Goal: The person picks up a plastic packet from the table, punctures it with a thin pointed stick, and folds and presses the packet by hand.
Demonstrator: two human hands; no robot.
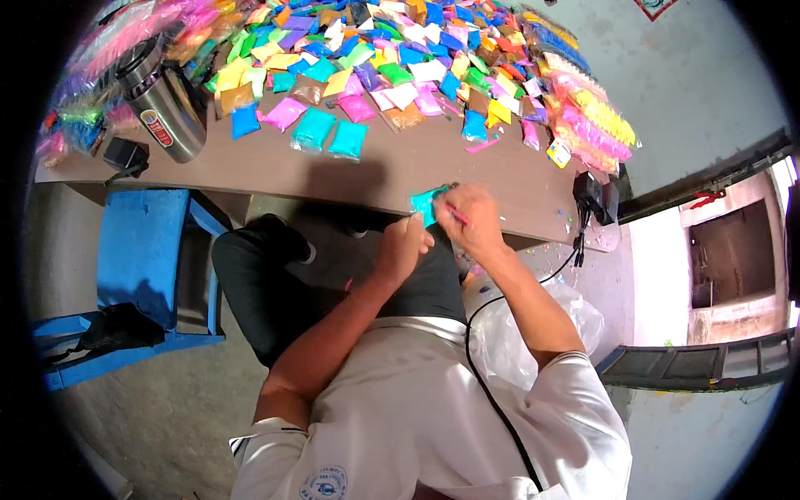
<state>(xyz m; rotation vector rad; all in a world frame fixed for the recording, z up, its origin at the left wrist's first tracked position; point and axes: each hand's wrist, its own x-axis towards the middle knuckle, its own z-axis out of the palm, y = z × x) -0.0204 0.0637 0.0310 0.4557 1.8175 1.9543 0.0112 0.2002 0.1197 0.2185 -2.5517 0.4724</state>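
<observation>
A small teal packet [426, 205] is held up just off the table's front edge, between my two hands. My left hand [403, 247] is closed, its thumb and fingers pinching the packet's lower left side. My right hand [472, 218] is closed at the packet's right side, with a thin pink-red tool [458, 215] in its fingers. The tool's tip and the packet's right end are partly hidden by the fingers. Two more teal packets [313, 129] lie flat on the table beyond my hands.
Many coloured packets [400, 73] cover the back of the brown table [250, 171]. A steel flask [171, 121] stands at left, black adapters [588, 190] at right. A black cable [472, 350] crosses my lap. A blue chair [142, 250] and a clear plastic bag [517, 329] flank me.
</observation>
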